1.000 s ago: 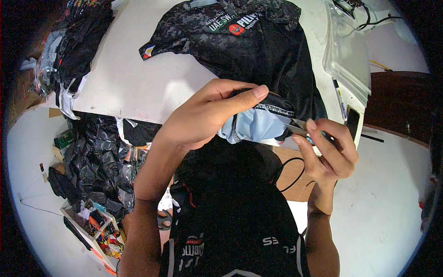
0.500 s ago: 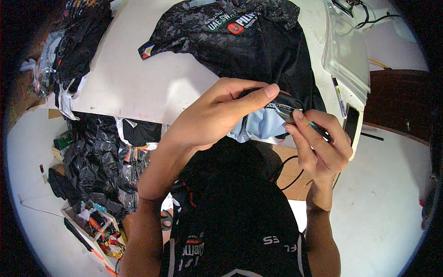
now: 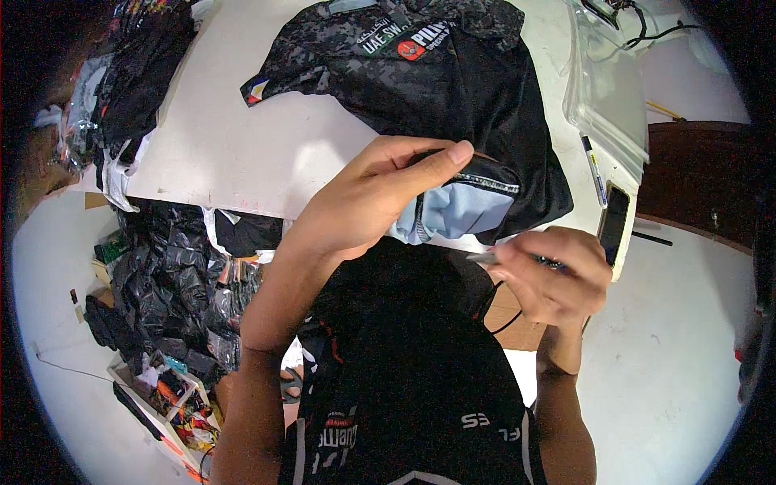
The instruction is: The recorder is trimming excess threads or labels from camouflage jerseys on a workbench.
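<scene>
A black shirt with a grey camouflage pattern (image 3: 477, 105) lies on the white table (image 3: 234, 137), its hem folded over to show a light-blue inner side (image 3: 461, 212). My left hand (image 3: 364, 198) pinches the turned edge between thumb and fingers, and a stitched seam (image 3: 489, 183) runs along it. Below and to the right of the hem is my right hand (image 3: 558, 279), blurred by motion. It is closed around small thread snips (image 3: 482, 257), whose grey metal tip points left, apart from the cloth. Most of the snips is hidden by my fingers.
A marker pen (image 3: 594, 170) and a phone (image 3: 616, 222) lie at the table's right edge, near clear plastic sheets (image 3: 606, 105). Dark plastic-wrapped garments (image 3: 133, 89) are piled at the left. Below stand black bags (image 3: 166, 275) and a box of colourful scraps (image 3: 182, 404).
My right hand has drawn the snips down and away from the hem, baring the seam. My left hand has shifted slightly left, still holding the cloth.
</scene>
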{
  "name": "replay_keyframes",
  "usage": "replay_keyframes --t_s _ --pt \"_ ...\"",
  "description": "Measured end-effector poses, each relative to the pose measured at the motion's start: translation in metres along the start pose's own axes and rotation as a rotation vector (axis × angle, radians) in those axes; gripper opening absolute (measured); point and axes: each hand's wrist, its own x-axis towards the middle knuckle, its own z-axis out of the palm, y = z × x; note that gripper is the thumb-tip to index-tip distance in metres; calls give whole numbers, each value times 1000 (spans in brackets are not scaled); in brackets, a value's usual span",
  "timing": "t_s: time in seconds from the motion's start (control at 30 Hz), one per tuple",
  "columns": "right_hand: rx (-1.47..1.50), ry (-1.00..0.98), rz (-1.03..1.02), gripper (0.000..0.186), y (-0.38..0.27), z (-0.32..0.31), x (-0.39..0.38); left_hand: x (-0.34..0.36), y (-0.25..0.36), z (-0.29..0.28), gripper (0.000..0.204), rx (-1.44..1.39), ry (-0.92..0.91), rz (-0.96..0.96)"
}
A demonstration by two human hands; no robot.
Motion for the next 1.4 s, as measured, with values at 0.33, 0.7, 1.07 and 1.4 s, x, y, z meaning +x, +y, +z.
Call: replay_keyframes --t_s 0.33,0.7,1.07,1.4 --pt "319 214 841 18 14 31 -15 -2 0 -9 24 -203 41 -54" --pt "648 156 998 21 15 6 -6 -13 2 -12 25 -28 328 110" --pt "499 16 884 15 16 -9 -4 -25 1 -38 24 17 34 254" --pt "512 -118 843 17 15 -5 3 -21 11 -28 23 723 -33 15"
